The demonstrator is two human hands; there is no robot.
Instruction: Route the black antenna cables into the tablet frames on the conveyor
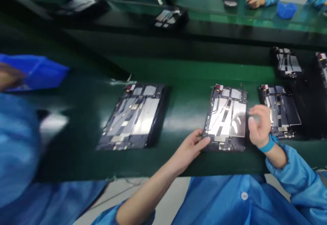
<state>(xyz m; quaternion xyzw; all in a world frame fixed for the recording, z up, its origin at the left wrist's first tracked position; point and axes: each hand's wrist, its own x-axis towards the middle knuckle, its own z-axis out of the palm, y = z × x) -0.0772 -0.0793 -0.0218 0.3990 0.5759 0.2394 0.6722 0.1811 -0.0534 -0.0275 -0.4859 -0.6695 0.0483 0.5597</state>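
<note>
An opened tablet [227,116] with bare circuitry and silver panels lies on the green belt [184,75] in front of me. My left hand [190,148] lies with fingers stretched out, its fingertips touching the tablet's near left corner. Over the tablet's right edge my right hand [259,124] hovers with the fingers curled into a pinch; what they hold, if anything, is too blurred to name. A blue band circles that wrist.
A second opened tablet [135,116] lies to the left, a third [279,112] to the right, more [287,61] at the far right. A blue-clad co-worker [17,143] stands close at my left. Another person's hands [255,1] work across the far belt.
</note>
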